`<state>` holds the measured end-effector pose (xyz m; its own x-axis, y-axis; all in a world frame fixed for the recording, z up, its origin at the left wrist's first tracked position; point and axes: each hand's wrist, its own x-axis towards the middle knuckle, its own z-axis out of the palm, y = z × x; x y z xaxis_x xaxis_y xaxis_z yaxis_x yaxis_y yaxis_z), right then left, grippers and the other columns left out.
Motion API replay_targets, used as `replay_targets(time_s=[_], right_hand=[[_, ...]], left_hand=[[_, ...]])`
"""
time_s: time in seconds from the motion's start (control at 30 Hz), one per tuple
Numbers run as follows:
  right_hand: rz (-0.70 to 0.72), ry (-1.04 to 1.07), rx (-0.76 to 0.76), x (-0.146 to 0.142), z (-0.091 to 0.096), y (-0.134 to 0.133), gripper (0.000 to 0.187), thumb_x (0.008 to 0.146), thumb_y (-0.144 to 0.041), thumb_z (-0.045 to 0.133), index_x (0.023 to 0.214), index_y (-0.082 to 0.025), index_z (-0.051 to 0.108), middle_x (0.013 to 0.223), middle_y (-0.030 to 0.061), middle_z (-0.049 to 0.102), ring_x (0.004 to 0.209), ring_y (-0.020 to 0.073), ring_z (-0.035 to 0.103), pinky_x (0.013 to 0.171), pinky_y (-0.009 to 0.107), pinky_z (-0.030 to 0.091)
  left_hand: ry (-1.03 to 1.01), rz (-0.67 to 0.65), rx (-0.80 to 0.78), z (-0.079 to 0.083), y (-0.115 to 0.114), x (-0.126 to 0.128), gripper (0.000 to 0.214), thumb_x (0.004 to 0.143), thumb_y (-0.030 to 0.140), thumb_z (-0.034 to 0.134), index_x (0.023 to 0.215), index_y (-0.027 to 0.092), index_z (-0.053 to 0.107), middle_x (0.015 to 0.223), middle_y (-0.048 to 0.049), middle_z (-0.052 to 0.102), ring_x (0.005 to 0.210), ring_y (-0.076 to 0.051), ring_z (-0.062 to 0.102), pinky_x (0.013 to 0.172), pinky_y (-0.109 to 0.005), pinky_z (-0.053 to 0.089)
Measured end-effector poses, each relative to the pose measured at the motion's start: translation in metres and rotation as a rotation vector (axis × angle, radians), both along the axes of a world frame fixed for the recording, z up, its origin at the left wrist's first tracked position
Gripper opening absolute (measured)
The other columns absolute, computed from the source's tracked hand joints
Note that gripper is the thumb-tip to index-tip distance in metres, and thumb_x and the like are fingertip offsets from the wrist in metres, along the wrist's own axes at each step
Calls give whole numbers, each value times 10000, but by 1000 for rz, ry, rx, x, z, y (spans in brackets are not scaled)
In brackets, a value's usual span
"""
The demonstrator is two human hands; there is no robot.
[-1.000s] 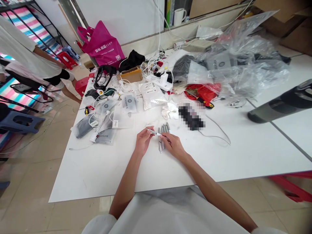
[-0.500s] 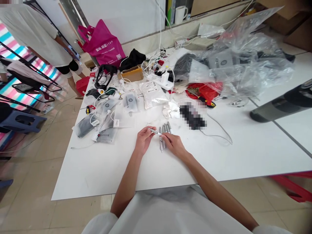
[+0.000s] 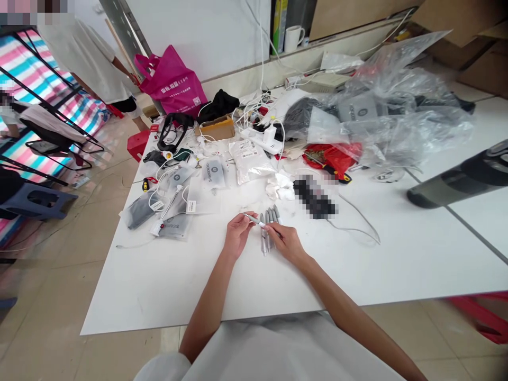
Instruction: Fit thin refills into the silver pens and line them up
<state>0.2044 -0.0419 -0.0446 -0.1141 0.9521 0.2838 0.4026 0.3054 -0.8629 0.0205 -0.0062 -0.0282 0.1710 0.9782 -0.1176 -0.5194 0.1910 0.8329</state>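
Between my two hands is a slim grey-and-white pen (image 3: 255, 219), tilted with its left end higher in view. My left hand (image 3: 237, 233) pinches its grey left end between thumb and fingers. The white right end sits in the closed fingers of my right hand (image 3: 286, 241). Several similar grey pens (image 3: 263, 241) lie side by side on the white table (image 3: 178, 291), just beyond and under my right hand, which partly hides them.
Plastic-sleeved items (image 3: 170, 227) and cables lie at the left. A white packet (image 3: 251, 160), crumpled tissue (image 3: 280, 186) and a red bag (image 3: 337, 159) are farther back. A dark bottle (image 3: 456, 182) lies at the right. One person (image 3: 91, 58) stands beyond the table's left side.
The camera view has shifted slightly, so the table and hands sit a little lower in the picture. Both hands keep the same hold on the pen. The standing person appears farther right.
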Motion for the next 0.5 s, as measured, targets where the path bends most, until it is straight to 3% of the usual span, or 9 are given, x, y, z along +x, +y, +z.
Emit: replay_targets(time_s=[0.07,0.17,0.4,0.5], right_hand=[[-49,15,24,-1,-1,1,369,1054,-500,542,1038,-197,751,788,35,709,607,140,551,592,269,430],[-36,15,31,-2,-1,0,374,1052,-499,543,1063,-193,757,829,49,725,643,147,569,621,277,435],[91,162,-267,2,17,0,526,1041,-594,506,884,-174,780,601,-22,483,551,112,397,522,262,334],[102,300,-325,1,27,-5,448,1011,-586,577,1010,-181,767,613,-38,463,552,110,400,498,250,339]], left_hand=[[7,8,-23,-2,0,0,373,798,438,880,1082,203,820,1081,-95,777,973,-183,691,930,-321,496],[28,54,-29,-5,1,-1,342,774,441,898,999,191,834,996,-88,788,944,-183,699,942,-328,497],[-35,-11,14,-1,0,-4,321,817,458,864,925,158,823,950,-97,763,930,-181,666,947,-337,486],[-97,-28,-12,3,-2,-3,312,809,440,873,971,181,811,951,-81,758,948,-189,670,960,-354,484]])
